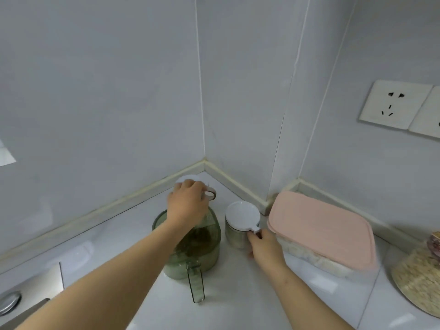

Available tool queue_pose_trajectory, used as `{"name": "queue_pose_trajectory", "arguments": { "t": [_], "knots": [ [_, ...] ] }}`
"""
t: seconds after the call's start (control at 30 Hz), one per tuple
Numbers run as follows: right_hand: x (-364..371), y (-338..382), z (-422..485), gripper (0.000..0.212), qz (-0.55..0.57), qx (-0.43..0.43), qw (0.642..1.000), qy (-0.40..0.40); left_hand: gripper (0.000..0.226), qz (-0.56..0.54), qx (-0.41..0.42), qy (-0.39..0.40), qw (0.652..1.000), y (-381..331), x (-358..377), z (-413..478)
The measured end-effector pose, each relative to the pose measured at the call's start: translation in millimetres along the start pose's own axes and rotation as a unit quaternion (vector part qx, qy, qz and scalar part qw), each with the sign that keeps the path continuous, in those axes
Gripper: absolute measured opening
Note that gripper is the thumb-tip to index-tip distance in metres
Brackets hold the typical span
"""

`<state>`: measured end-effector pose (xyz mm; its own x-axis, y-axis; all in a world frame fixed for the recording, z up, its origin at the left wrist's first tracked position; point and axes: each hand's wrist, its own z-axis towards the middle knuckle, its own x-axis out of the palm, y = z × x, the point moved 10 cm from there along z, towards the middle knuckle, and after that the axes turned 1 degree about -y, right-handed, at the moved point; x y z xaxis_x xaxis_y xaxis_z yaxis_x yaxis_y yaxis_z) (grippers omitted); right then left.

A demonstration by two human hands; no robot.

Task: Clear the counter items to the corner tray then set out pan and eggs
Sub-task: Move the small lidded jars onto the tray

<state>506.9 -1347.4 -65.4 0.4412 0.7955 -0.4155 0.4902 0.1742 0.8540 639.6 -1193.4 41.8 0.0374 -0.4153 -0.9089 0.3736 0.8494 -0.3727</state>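
**Gripping two lidded vessels in the corner of the counter**

Reaching over the glossy white counter (238, 296), the left hand (188, 201) sits on top of a small cup with a round white lid and a pinkish-brown ring handle (210, 195); this cup stands deepest in the corner, where the two grey walls meet; the fingers curl down over its lid and hide its body, so only the lid's far edge and the handle, sticking out to the right, show.

The right hand (264, 246) grips a short clear glass jar with a flat white lid (241, 216); the fingers wrap round the jar's near right side, the thumb just beside a small tab on the lid's near edge; the jar stands upright on the counter.

Under the left forearm stands a translucent green plastic jug (197, 256) with dark contents, its long handle pointing towards the viewer; it is just beside the jar, though whether they touch cannot be told.

To the jar's right, along the wall, lies a rectangular clear plastic box with a soft pink lid (321, 232), holding something pale; two white wall sockets (395, 104) sit higher up on the right.
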Motion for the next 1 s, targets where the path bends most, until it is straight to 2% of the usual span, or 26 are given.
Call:
{"name": "queue_pose_trajectory", "arguments": {
  "t": [0.03, 0.1, 0.3, 0.4, 0.53, 0.63, 0.73, 0.87, 1.0],
  "knots": [
    [3, 2, 5, 0.025, -0.004, -0.002, 1.0, 0.009, 0.034, 0.058, -0.011, 0.008, 0.998, 5, 3, 9],
    [9, 8, 15, 0.026, -0.002, -0.006, 1.0, 0.022, 0.041, 0.108, -0.023, 0.03, 0.993, 13, 11, 23],
    [21, 17, 38, 0.028, -0.023, -0.016, 0.999, 0.033, 0.069, 0.085, -0.066, 0.101, 0.989, 35, 39, 60],
    [22, 20, 47, 0.027, -0.042, -0.024, 0.998, 0.042, 0.071, 0.051, -0.102, 0.143, 0.983, 44, 57, 70],
    [21, 22, 51, 0.024, -0.05, -0.034, 0.997, 0.043, 0.073, 0.037, -0.095, 0.166, 0.981, 49, 67, 79],
    [22, 20, 52, 0.025, -0.056, -0.034, 0.997, 0.045, 0.076, 0.013, -0.093, 0.145, 0.985, 46, 64, 83],
    [22, 19, 51, 0.023, -0.038, -0.028, 0.998, 0.042, 0.074, -0.019, -0.102, 0.064, 0.993, 39, 43, 84],
    [23, 18, 43, 0.02, 0.027, -0.008, 0.999, 0.037, 0.077, -0.081, -0.049, -0.038, 0.995, 17, -2, 81],
    [16, 18, 19, 0.027, 0.048, -0.021, 0.998, 0.018, 0.081, -0.146, -0.013, -0.025, 0.989, -5, -37, 57]
  ]
}}
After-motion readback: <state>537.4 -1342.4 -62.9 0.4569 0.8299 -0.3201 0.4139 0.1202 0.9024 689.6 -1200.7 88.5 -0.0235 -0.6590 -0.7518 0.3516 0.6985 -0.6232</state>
